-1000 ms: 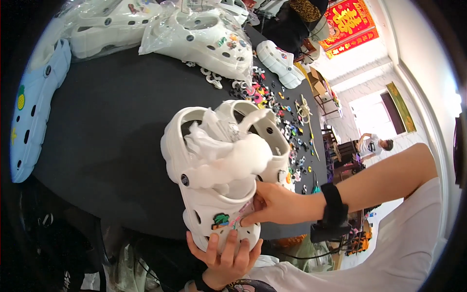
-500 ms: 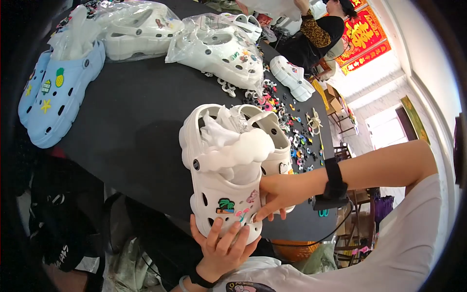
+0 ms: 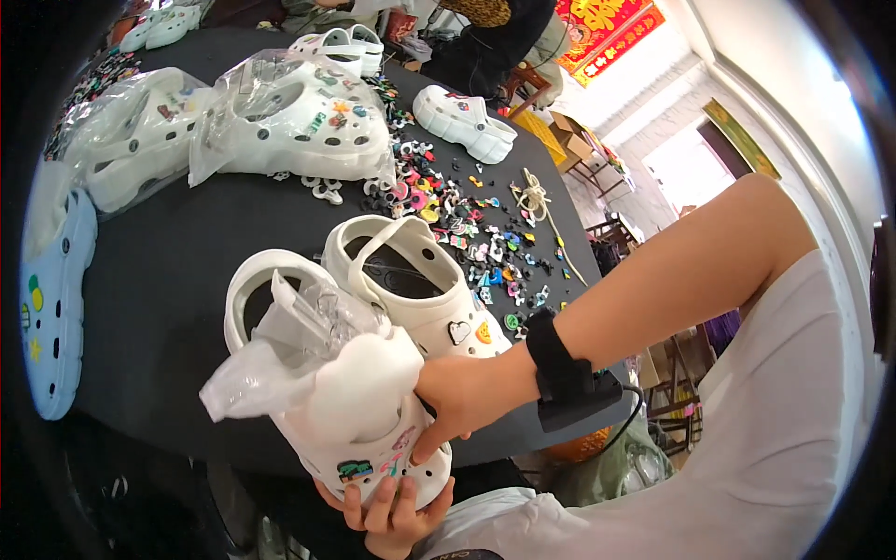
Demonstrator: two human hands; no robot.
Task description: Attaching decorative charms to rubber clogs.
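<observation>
My left hand (image 3: pixel 392 518) wraps its fingers round the toe of a white clog (image 3: pixel 327 439), which is tilted at the table's near edge. A palm-tree charm (image 3: pixel 355 470) and pink charms (image 3: pixel 392 457) sit in its upper. My right hand (image 3: pixel 476 397) grips the clog's right side, a fingertip pressed on the upper beside the pink charms; its other fingers are mostly hidden. Crumpled clear plastic (image 3: pixel 299 345) sticks out of the opening behind a puffy white strap (image 3: pixel 359 387). The second white clog (image 3: pixel 443 322), with a ghost-like and an orange charm, stands just behind.
Loose colourful charms (image 3: pixel 495 247) lie scattered on the black table (image 3: pixel 187 280). Bagged white clogs (image 3: pixel 299 121) and a blue clog (image 3: pixel 61 308) are at the left and back. A single white clog (image 3: pixel 464 124) and a beige cord (image 3: pixel 532 196) lie farther right. Another person (image 3: pixel 485 47) is across the table.
The view has shifted, moving the table's things left and down. The held clog has tilted, showing more of the plastic inside. Both hands stay on its toe and side.
</observation>
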